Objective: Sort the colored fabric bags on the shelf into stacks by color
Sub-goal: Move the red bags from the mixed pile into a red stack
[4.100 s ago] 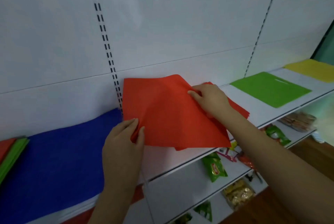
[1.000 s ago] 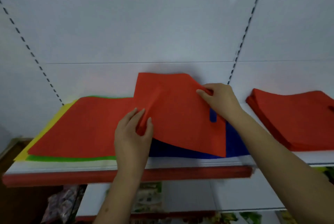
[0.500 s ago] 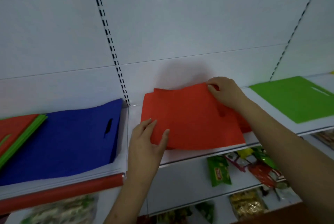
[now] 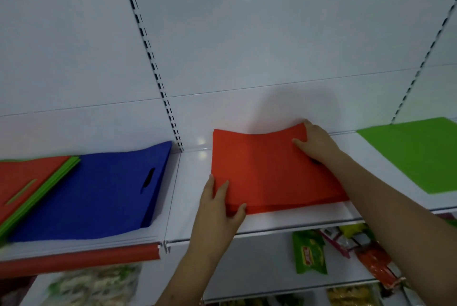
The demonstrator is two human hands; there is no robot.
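Head view: red bag stack (image 4: 269, 169) lies on white shelf (image 4: 284, 219), between blue bag (image 4: 99, 192) to its left and green bag (image 4: 415, 155) to its right, apart from both. Left hand (image 4: 217, 209) grips stack's near-left corner, fingers on top, thumb at front edge. Right hand (image 4: 315, 143) holds far-right corner, thumb on top, fingers curled behind; top sheet bows there. Mixed red-and-green pile (image 4: 32, 182) overlaps blue bag's left side. Snack packets (image 4: 309, 251) on lower shelf.

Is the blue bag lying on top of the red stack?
No, the blue bag lies apart, left of the red stack, with bare shelf between them.
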